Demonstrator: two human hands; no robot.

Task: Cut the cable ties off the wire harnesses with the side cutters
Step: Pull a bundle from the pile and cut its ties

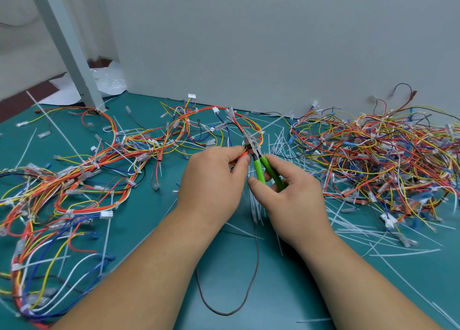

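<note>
A teal worktop [154, 230] is set against a pale wall [249, 43] and is strewn with thin, many-coloured harnesses [74, 175]. A looser heap [373, 155] is piled at the right. A bundle [239, 157] of red and yellow wires is pinched in the fingers [242, 160] of the left hand [214, 178]. The green-handled cutters [254, 148] are gripped in the right hand [291, 195], with the steel jaws set right at the bundle. A tie is judged to be under the cut, though it is hidden. Next, the handles must be squeezed without the soft insulation being nicked. Stiff white offcuts [278, 143] are scattered nearby.
</note>
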